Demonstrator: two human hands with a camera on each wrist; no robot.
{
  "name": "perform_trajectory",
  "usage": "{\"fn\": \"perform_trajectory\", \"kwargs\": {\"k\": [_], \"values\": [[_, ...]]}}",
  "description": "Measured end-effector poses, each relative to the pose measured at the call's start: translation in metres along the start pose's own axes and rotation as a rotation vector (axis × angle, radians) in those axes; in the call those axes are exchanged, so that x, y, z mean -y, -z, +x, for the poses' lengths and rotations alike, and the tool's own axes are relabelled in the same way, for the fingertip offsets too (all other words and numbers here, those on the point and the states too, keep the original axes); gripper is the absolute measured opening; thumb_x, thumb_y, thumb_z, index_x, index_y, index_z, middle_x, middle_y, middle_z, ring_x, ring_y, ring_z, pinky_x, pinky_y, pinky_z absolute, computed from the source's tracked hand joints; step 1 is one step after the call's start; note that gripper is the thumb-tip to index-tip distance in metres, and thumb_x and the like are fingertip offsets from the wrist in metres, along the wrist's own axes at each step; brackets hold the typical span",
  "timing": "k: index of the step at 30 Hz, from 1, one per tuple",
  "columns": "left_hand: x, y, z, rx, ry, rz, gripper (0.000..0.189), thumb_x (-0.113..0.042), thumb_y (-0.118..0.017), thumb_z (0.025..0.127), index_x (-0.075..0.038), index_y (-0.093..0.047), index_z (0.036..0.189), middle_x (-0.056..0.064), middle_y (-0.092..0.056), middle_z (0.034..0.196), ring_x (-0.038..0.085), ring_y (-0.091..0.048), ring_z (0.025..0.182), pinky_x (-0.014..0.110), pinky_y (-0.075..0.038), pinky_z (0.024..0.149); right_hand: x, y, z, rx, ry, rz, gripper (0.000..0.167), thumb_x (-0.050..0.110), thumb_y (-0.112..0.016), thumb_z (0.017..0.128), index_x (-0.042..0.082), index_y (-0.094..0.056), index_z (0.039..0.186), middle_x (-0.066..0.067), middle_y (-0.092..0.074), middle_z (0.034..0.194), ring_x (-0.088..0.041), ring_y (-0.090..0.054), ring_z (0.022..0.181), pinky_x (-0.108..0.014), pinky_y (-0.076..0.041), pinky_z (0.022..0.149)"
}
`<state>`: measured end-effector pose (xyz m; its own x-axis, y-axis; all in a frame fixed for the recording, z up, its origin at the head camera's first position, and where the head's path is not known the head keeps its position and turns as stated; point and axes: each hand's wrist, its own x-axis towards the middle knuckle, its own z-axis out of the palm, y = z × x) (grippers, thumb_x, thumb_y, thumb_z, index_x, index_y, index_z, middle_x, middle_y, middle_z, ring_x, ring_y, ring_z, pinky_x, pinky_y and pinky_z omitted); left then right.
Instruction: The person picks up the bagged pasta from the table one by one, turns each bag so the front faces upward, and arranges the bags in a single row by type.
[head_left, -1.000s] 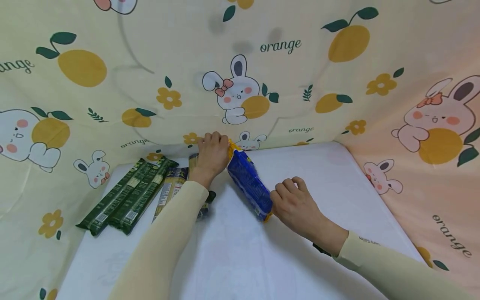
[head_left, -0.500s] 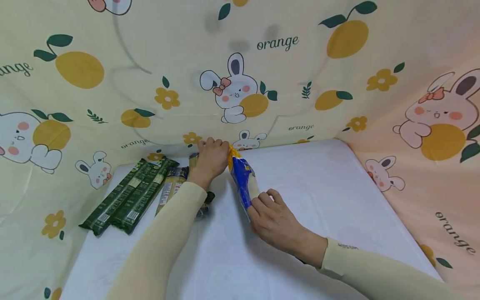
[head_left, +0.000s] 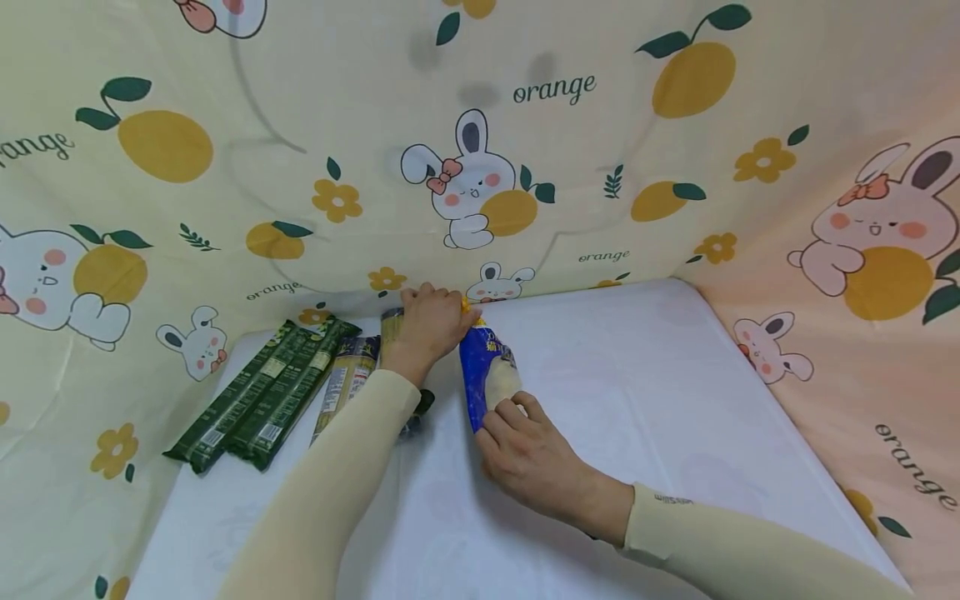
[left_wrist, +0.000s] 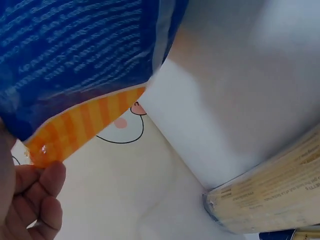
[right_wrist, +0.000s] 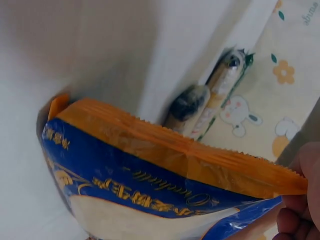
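Observation:
A blue plastic food bag with orange ends is held tilted over the table between both hands. Its front shows a pale patch and gold lettering. My left hand pinches the far orange corner. In the left wrist view, the fingers of that hand are curled at the striped corner of the bag. At the near end, my right hand grips the bag's edge. In the right wrist view, my right hand pinches a corner of the orange serrated seam.
Two dark green packets lie side by side at the left of the white table. Beside them are clear packs of spaghetti, partly hidden by the left arm. A patterned cloth rises behind the table.
My right hand has moved left and nearer to me with the bag's near end. The bag has turned from its printed blue side to its pale-patched front. My left hand has barely shifted.

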<state>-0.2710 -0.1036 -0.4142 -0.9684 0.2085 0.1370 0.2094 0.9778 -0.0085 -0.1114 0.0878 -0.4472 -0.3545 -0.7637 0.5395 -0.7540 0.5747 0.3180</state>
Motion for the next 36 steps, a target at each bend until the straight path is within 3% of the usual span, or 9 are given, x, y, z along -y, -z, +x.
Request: {"fn": "perform_trajectory", "kwargs": {"k": [4, 8, 15, 18, 21, 26, 30, 36], "values": [[0.002, 0.0, -0.003, -0.007, -0.04, 0.019, 0.035, -0.041, -0.059, 0.108, -0.01, -0.073, 0.118, 0.01, -0.076, 0.115, 0.034, -0.059, 0.111, 0.064, -0.037, 0.106, 0.008, -0.003, 0.002, -0.032, 0.004, 0.018, 0.013, 0.015, -0.061, 0.085, 0.013, -0.051, 0.077, 0.0, -0.05, 0.077, -0.024, -0.056, 0.085, -0.044, -0.047, 0.092], [0.006, -0.004, -0.008, -0.069, -0.14, 0.033, 0.019, -0.019, -0.055, 0.11, -0.01, -0.072, 0.11, 0.01, -0.076, 0.109, 0.033, -0.06, 0.105, 0.06, -0.04, 0.1, 0.016, -0.007, 0.003, -0.051, 0.023, 0.026, 0.014, 0.014, -0.058, 0.088, 0.013, -0.051, 0.076, 0.0, -0.05, 0.077, -0.024, -0.056, 0.084, -0.044, -0.047, 0.092], [0.018, -0.02, -0.019, -0.282, -0.331, 0.105, 0.029, -0.009, -0.035, 0.114, -0.004, -0.061, 0.103, 0.012, -0.067, 0.094, 0.032, -0.055, 0.091, 0.053, -0.04, 0.09, 0.026, -0.015, 0.0, -0.032, 0.046, 0.065, 0.021, 0.025, -0.058, 0.096, 0.015, -0.053, 0.078, 0.001, -0.054, 0.079, -0.024, -0.057, 0.085, -0.044, -0.047, 0.093], [0.021, -0.025, -0.022, -0.338, -0.389, 0.12, 0.039, -0.01, -0.021, 0.117, -0.002, -0.056, 0.101, 0.012, -0.061, 0.091, 0.033, -0.051, 0.09, 0.052, -0.039, 0.09, 0.027, -0.016, -0.004, -0.034, 0.062, 0.093, 0.028, 0.035, -0.055, 0.101, 0.015, -0.055, 0.081, 0.001, -0.056, 0.081, -0.023, -0.057, 0.085, -0.045, -0.046, 0.094], [0.022, -0.029, -0.023, -0.321, -0.393, 0.14, 0.041, -0.012, -0.017, 0.117, -0.003, -0.054, 0.104, 0.01, -0.059, 0.094, 0.032, -0.05, 0.094, 0.051, -0.037, 0.093, 0.024, -0.015, -0.01, -0.036, 0.074, 0.14, 0.03, 0.04, -0.055, 0.102, 0.015, -0.059, 0.086, 0.001, -0.058, 0.084, -0.023, -0.056, 0.087, -0.047, -0.046, 0.096], [0.025, -0.035, -0.022, -0.273, -0.364, 0.17, 0.024, -0.013, -0.032, 0.117, -0.005, -0.054, 0.111, 0.01, -0.062, 0.104, 0.031, -0.05, 0.102, 0.05, -0.035, 0.099, 0.01, -0.02, -0.025, -0.051, 0.048, 0.183, 0.025, 0.031, -0.054, 0.104, 0.013, -0.06, 0.089, 0.0, -0.058, 0.084, -0.024, -0.057, 0.086, -0.049, -0.047, 0.096], [0.027, -0.038, -0.021, -0.273, -0.352, 0.17, 0.017, -0.017, -0.041, 0.116, -0.007, -0.055, 0.113, 0.009, -0.065, 0.108, 0.031, -0.051, 0.104, 0.049, -0.036, 0.1, -0.007, -0.03, -0.042, 0.013, -0.056, 0.122, 0.026, 0.023, -0.048, 0.107, 0.012, -0.058, 0.085, -0.001, -0.056, 0.082, -0.025, -0.057, 0.085, -0.05, -0.048, 0.094], [0.03, -0.042, -0.023, -0.265, -0.336, 0.175, 0.017, -0.019, -0.043, 0.115, -0.008, -0.055, 0.114, 0.009, -0.065, 0.11, 0.03, -0.052, 0.105, 0.048, -0.037, 0.099, -0.026, -0.042, -0.059, 0.17, -0.232, 0.054, 0.036, 0.038, -0.066, 0.103, 0.009, -0.059, 0.082, -0.006, -0.059, 0.083, -0.03, -0.057, 0.087, -0.054, -0.047, 0.094]]}}
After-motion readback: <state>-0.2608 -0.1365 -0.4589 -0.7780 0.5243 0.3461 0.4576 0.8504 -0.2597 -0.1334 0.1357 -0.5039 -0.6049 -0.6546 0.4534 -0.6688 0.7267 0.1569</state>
